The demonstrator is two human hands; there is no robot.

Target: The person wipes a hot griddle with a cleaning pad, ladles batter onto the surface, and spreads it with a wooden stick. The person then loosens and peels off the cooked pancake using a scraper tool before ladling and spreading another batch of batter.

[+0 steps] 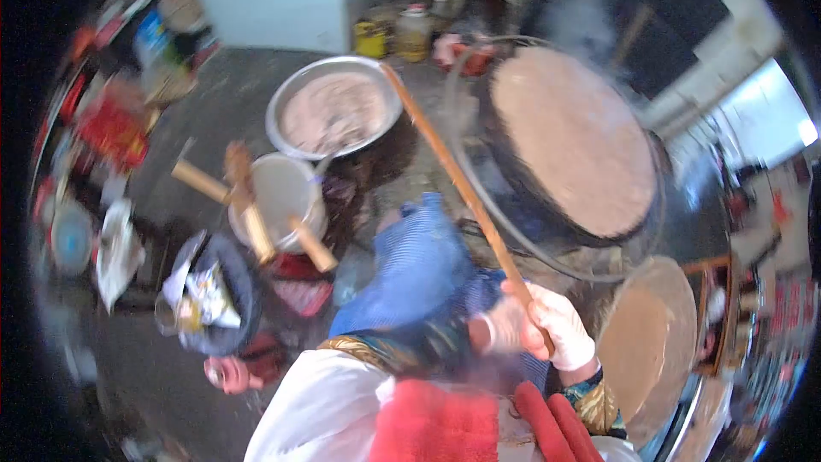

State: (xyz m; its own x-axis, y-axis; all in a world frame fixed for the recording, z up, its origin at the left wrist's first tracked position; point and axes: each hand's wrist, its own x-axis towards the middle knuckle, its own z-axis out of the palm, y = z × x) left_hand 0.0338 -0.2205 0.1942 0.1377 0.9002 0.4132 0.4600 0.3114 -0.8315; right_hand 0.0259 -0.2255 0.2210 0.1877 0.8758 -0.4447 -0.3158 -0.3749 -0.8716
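Note:
My right hand [560,325], in a pale glove, is closed round the lower end of a long thin wooden stick [466,192]. The stick slants up and away to the left, its far tip over the rim of a metal basin [275,124] of pinkish-brown batter [329,111]. Just left of the right hand is my left hand [503,327], smeared by motion; whether it grips the stick cannot be made out. Ahead on the right lies a big round griddle [547,235], covered by a pinkish-brown layer [573,137], with steam rising behind it.
A white bucket [282,192] stands below the basin, with wooden tools [252,218] across it. Close on my right leans a round tray [676,299] holding a brown sheet [633,346]. A dark basin [244,325] with packets is at left. Bottles [412,32] stand at the back.

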